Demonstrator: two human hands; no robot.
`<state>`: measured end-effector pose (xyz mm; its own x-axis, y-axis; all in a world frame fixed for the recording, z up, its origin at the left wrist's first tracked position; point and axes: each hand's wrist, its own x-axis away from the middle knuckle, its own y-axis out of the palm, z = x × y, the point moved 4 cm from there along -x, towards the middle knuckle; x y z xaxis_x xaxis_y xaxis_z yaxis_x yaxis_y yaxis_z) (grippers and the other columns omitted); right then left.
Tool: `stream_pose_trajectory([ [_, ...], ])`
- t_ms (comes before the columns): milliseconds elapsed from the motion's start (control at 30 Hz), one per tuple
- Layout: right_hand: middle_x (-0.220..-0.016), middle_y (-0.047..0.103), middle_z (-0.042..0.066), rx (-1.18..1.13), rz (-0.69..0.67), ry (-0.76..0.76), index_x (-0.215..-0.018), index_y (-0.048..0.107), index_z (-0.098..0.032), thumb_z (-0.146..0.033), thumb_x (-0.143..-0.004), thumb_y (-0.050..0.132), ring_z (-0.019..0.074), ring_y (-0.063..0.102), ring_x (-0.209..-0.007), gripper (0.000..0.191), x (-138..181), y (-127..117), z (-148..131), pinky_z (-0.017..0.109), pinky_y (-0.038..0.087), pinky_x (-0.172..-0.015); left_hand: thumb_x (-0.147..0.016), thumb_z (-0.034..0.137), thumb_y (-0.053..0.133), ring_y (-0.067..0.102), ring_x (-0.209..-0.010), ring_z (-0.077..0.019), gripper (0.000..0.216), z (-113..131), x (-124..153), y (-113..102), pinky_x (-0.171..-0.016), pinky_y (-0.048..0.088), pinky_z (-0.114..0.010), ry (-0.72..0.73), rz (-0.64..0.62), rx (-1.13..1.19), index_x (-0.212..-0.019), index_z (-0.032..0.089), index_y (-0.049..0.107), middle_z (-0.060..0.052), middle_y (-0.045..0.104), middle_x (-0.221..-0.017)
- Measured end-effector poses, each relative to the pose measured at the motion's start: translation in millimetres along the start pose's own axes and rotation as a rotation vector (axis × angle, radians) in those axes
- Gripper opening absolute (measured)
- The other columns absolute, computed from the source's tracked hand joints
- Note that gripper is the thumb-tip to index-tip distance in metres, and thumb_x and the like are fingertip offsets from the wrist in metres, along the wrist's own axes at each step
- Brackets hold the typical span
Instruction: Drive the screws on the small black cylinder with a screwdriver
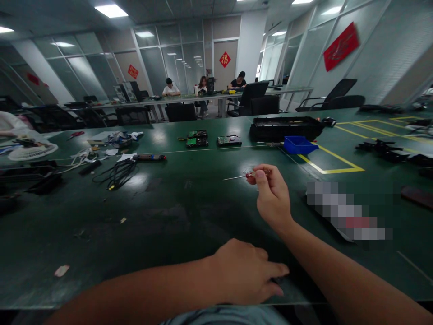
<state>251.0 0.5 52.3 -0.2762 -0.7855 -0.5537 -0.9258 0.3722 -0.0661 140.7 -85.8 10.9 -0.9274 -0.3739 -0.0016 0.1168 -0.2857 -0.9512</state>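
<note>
Raised over the middle of the table, my right hand (pixel 274 194) is closed round the handle of a screwdriver (pixel 235 177). Its thin metal shaft points left, and part of a reddish, see-through handle shows between the fingers. Low in the view, close to the table's near edge, my left hand (pixel 245 271) is held back upward. Its index finger and thumb reach to the right and stand apart, with a dark gap between them; the other fingers are partly hidden. I see nothing held there.
Beyond my hands lie green circuit boards (pixel 197 139), a hard drive (pixel 229 141), a long black housing (pixel 286 128) and a blue bin (pixel 299 145). Black cables (pixel 118 174) sit left, a blurred-out packet (pixel 345 212) right. People work at a far table (pixel 221 95).
</note>
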Motion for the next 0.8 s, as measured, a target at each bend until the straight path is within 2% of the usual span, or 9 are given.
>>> stream_pose_trajectory([
  [100,-0.086,0.067,0.002,-0.010,-0.005,0.003,-0.101,0.059,-0.025,-0.038,-0.098,0.051,0.0188,0.066,-0.079,0.016,0,-1,-1,0.036,0.053,-0.074,-0.094,0.047,0.052,0.069,-0.075,-0.0241,0.033,6,-11,14,-0.052,0.044,-0.030,0.033,0.014,-0.086,-0.115,0.024,0.065,-0.007,0.069,-0.086],
  [233,-0.086,0.066,0.002,0.002,-0.012,0.001,-0.102,0.059,-0.025,-0.037,-0.099,0.050,0.0181,0.065,-0.080,0.016,-1,-2,-1,0.035,0.052,-0.075,-0.093,0.044,0.058,0.068,-0.070,-0.0226,0.025,4,-19,20,-0.049,0.044,-0.029,0.034,0.086,-0.147,-0.091,0.020,0.067,-0.005,0.068,-0.083],
  [333,-0.086,0.066,0.002,0.000,-0.012,-0.001,-0.101,0.059,-0.024,-0.038,-0.099,0.050,0.0182,0.065,-0.079,0.017,-1,-1,-1,0.036,0.051,-0.075,-0.092,0.045,0.058,0.068,-0.071,-0.0223,0.029,2,-20,17,-0.051,0.046,-0.030,0.020,0.124,-0.171,-0.089,0.018,0.066,-0.006,0.069,-0.084],
  [400,-0.086,0.066,0.002,-0.004,-0.012,-0.003,-0.101,0.059,-0.024,-0.039,-0.099,0.050,0.0183,0.065,-0.079,0.018,-1,-1,0,0.036,0.051,-0.074,-0.093,0.048,0.057,0.068,-0.073,-0.0223,0.033,-3,-18,11,-0.055,0.047,-0.030,-0.027,0.098,-0.111,-0.090,0.018,0.068,-0.006,0.070,-0.086],
  [533,-0.086,0.066,0.001,-0.002,-0.019,0.004,-0.102,0.059,-0.024,-0.040,-0.099,0.050,0.0182,0.065,-0.080,0.019,-1,-2,2,0.036,0.050,-0.075,-0.091,0.046,0.060,0.068,-0.078,-0.0182,0.027,-22,-3,-12,-0.066,0.047,-0.026,-0.162,0.031,0.309,-0.097,0.023,0.074,-0.003,0.074,-0.088],
  [633,-0.086,0.066,0.002,-0.009,-0.026,0.013,-0.102,0.060,-0.024,-0.040,-0.099,0.050,0.0181,0.065,-0.080,0.019,-1,-2,3,0.036,0.051,-0.075,-0.091,0.038,0.061,0.066,-0.083,-0.0148,0.025,-44,18,-29,-0.072,0.045,-0.024,-0.275,0.059,0.707,-0.103,0.022,0.075,-0.002,0.075,-0.095],
  [733,-0.088,0.066,0.002,-0.022,-0.037,0.009,-0.103,0.060,-0.024,-0.040,-0.099,0.050,0.0182,0.065,-0.082,0.019,-2,-2,3,0.036,0.052,-0.076,-0.091,0.040,0.058,0.059,-0.072,-0.0130,0.031,-79,53,-43,-0.062,0.042,-0.022,-0.532,0.167,0.965,-0.100,0.016,0.075,-0.005,0.071,-0.090],
  [767,-0.088,0.066,0.002,-0.025,-0.044,0.007,-0.103,0.060,-0.024,-0.040,-0.099,0.050,0.0182,0.065,-0.082,0.019,-2,-2,3,0.036,0.052,-0.076,-0.091,0.041,0.057,0.054,-0.065,-0.0111,0.032,-93,69,-48,-0.055,0.038,-0.021,-0.643,0.251,1.035,-0.099,0.015,0.073,-0.004,0.067,-0.085],
  [800,-0.089,0.066,0.002,-0.027,-0.050,0.006,-0.103,0.060,-0.025,-0.040,-0.099,0.050,0.0182,0.065,-0.082,0.019,-2,-2,3,0.036,0.052,-0.076,-0.091,0.042,0.058,0.051,-0.062,-0.0100,0.031,-108,88,-54,-0.051,0.033,-0.019,-0.753,0.389,1.124,-0.096,0.015,0.071,-0.003,0.064,-0.082],
])
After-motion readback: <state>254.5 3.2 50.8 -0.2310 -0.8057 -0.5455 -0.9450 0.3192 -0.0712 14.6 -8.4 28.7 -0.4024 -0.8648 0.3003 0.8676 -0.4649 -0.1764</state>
